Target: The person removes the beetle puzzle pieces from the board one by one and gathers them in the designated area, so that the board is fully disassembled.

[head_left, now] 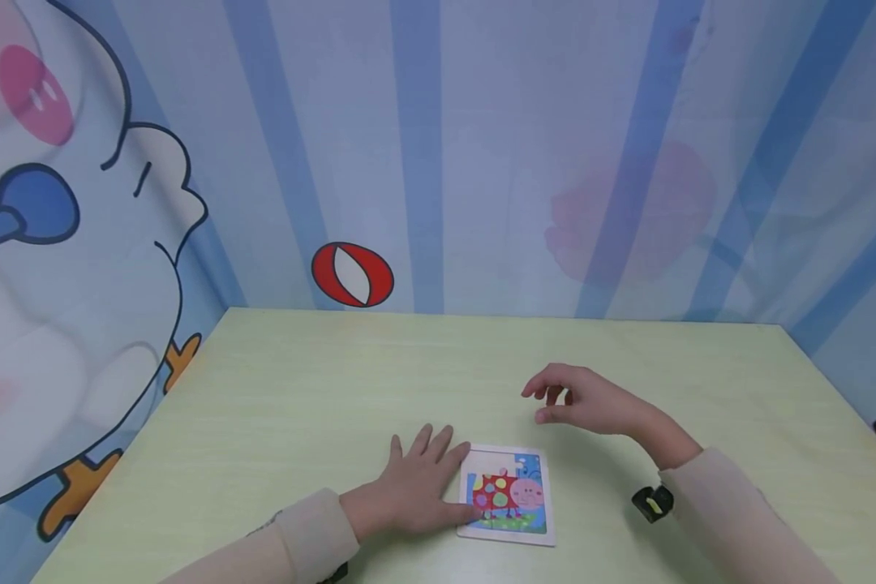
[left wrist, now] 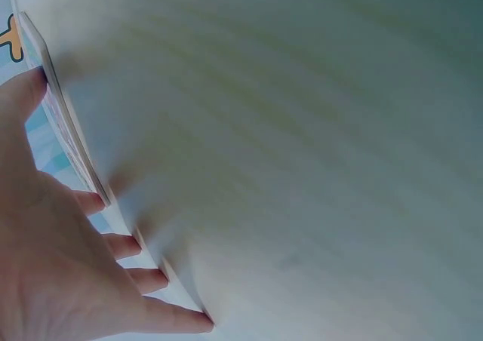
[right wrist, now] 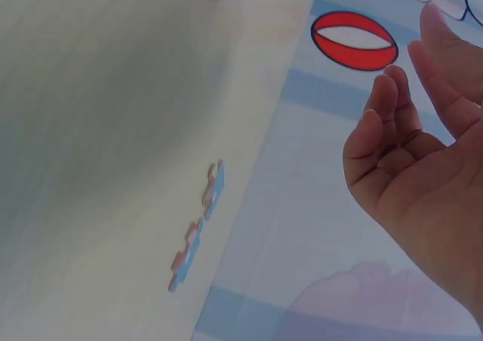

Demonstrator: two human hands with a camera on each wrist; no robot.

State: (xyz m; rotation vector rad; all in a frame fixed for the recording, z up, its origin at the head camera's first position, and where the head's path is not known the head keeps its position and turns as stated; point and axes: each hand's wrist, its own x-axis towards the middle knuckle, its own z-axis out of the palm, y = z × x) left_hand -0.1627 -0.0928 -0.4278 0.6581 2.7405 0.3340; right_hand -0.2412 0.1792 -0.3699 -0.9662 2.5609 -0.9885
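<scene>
A framed jigsaw puzzle [head_left: 507,495] with a pink-faced, spotted red ladybird picture lies flat on the table. Its upper left part shows bare white. My left hand [head_left: 418,491] rests on the table at its left side, fingers spread, with the thumb on the lower left of the board and the index fingertip at the top left corner. The left wrist view shows the board's edge [left wrist: 68,130] beside that thumb. Over the table, right of and beyond the puzzle, my right hand [head_left: 587,399] hovers with loosely bent fingers, holding nothing. Two puzzle pieces [right wrist: 213,190] lie below it.
The pale yellow table [head_left: 299,389] ends at a blue striped cloth backdrop [head_left: 482,162] with printed cartoon figures. Black wrist gear [head_left: 653,504] hangs at the right sleeve. In the head view the loose pieces cannot be made out.
</scene>
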